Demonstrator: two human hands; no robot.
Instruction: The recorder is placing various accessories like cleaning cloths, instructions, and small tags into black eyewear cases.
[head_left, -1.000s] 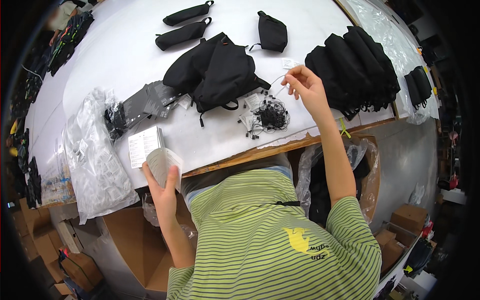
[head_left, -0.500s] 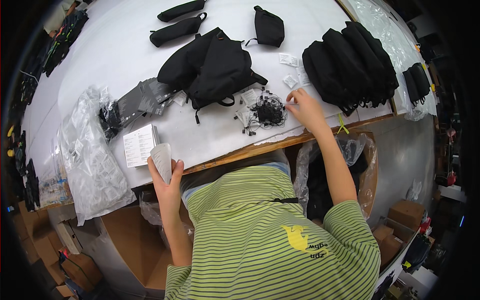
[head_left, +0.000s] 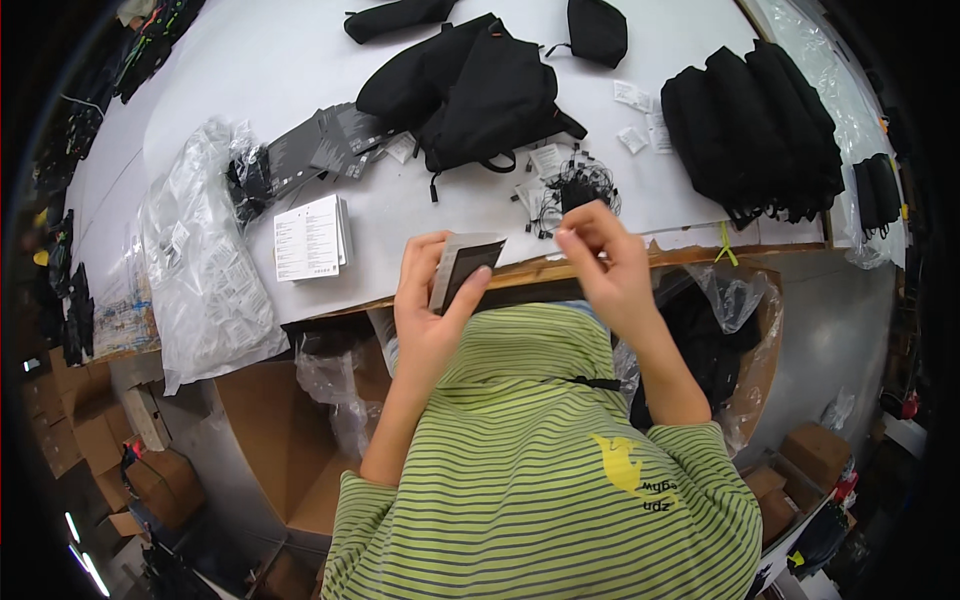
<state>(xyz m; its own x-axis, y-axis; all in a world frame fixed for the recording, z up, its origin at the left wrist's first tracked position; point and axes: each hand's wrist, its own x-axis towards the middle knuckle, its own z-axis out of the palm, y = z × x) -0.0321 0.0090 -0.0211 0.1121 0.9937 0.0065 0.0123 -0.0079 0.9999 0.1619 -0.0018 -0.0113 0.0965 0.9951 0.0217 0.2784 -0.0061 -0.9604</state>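
Observation:
My left hand (head_left: 425, 310) holds a hang tag (head_left: 468, 262) just in front of the table edge, its thumb pressed over the dark face. A pale layer shows behind that face. My right hand (head_left: 615, 268) is close by on the right, fingertips pinched; anything in them is too small to make out. Just beyond it lies a tangled pile of black tag strings (head_left: 590, 183). Further left, a stack of white printed cards (head_left: 308, 238) stands near the table's edge. Dark grey cards (head_left: 325, 143) are fanned out behind the stack.
A black backpack (head_left: 485, 110) lies mid-table, with black pouches (head_left: 597, 35) behind it. Rolled black bags (head_left: 750, 130) are bunched at the right. Small white packets (head_left: 632, 138) lie between. A clear plastic bag (head_left: 205, 270) fills the left edge. Cardboard boxes (head_left: 265, 420) stand below.
My left hand has lifted the tag away from the card stack and moved right, turning its dark face up. My right hand has come back from the string pile toward it. The view has shifted.

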